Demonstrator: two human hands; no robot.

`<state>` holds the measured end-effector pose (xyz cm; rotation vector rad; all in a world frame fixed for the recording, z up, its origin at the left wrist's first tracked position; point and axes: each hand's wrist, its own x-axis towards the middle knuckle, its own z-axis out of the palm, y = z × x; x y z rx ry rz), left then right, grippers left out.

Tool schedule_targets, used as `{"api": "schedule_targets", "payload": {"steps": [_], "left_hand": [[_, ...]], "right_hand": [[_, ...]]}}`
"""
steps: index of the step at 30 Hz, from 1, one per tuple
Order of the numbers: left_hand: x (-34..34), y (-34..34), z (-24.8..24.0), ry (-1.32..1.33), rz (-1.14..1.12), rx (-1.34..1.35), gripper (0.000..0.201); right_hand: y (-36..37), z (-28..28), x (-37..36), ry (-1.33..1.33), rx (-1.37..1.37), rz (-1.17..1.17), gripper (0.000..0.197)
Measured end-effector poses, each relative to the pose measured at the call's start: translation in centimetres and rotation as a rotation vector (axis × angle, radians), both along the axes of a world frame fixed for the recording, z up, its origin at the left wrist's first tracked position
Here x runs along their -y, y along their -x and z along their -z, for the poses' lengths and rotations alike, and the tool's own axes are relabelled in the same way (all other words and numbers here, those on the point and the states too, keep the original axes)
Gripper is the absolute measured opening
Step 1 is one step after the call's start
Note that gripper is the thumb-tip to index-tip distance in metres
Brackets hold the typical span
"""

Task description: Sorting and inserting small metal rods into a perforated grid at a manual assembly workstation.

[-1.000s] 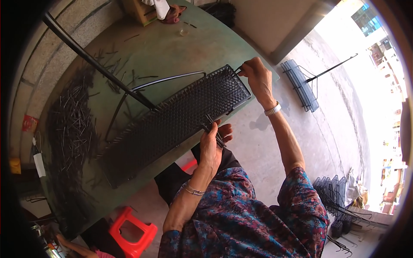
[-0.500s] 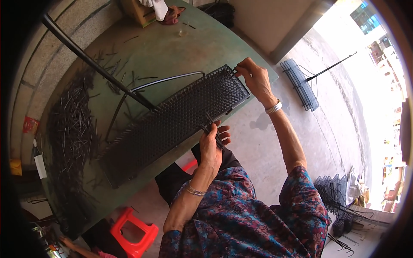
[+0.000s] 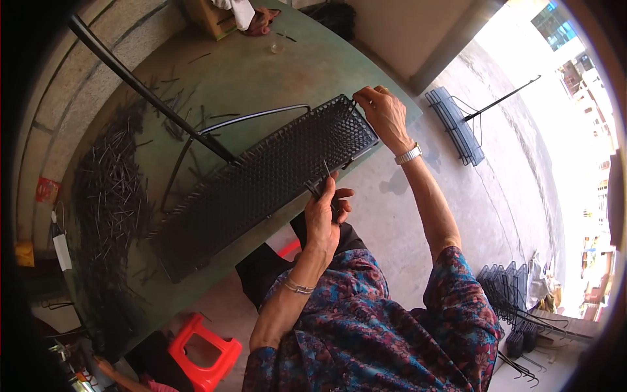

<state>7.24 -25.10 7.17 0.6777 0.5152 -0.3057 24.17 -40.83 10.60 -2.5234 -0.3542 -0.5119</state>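
A long black mesh panel in a frame (image 3: 261, 186) lies slanted across the green table, with a black pole and bent brace (image 3: 153, 98) joined to its far side. My right hand (image 3: 386, 117) is closed in a pinch at the panel's far right corner. A thin dark strip (image 3: 354, 110) shows under its fingertips, its end partly hidden. By the panel's near edge, my left hand (image 3: 322, 212) holds a small bunch of thin black strips (image 3: 315, 189) between thumb and palm; its other fingers are curled loosely, and part of the bunch is hidden.
Many loose black strips (image 3: 111, 183) are heaped on the table's (image 3: 241, 75) left side. A small clear cup (image 3: 277, 48) and a box (image 3: 210, 19) stand at the back. Below are a red stool (image 3: 204, 353) and another person's arm (image 3: 114, 374). A similar racked pole (image 3: 457, 127) lies on the floor.
My right hand has shifted slightly left and turned at the corner. My left hand has moved up a little, and its strips have tilted. The panel has barely moved.
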Motion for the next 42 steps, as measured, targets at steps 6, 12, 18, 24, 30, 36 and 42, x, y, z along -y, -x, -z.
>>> {"api": "schedule_targets", "payload": {"steps": [6,12,18,24,30,36,42], "left_hand": [[0.0,0.1,-0.5,-0.025,0.025,0.002,0.032],[0.2,0.1,-0.7,-0.020,0.026,0.010,0.032],[-0.1,0.2,-0.3,-0.033,0.034,0.022,0.032],[0.1,0.2,-0.6,-0.096,0.080,0.029,0.029],[0.2,0.0,0.0,-0.117,0.128,0.040,0.029],[0.0,-0.2,1.1,-0.073,0.077,-0.012,0.028],[0.4,-0.4,1.1,0.005,0.099,0.042,0.030]], "right_hand": [[0.4,0.3,0.2,0.013,0.043,-0.001,0.017],[0.9,0.9,-0.7,0.127,0.055,0.011,0.022],[4.8,-1.5,-1.6,-0.103,-0.443,-0.391,0.028],[7.0,-1.6,-1.4,-0.379,-0.808,-0.525,0.021],[7.0,-2.7,0.0,-0.497,-0.937,-0.525,0.015],[4.8,-3.4,2.0,-0.451,-0.074,-0.035,0.007],[1.5,-1.2,1.1,-0.503,0.088,0.027,0.006]]}}
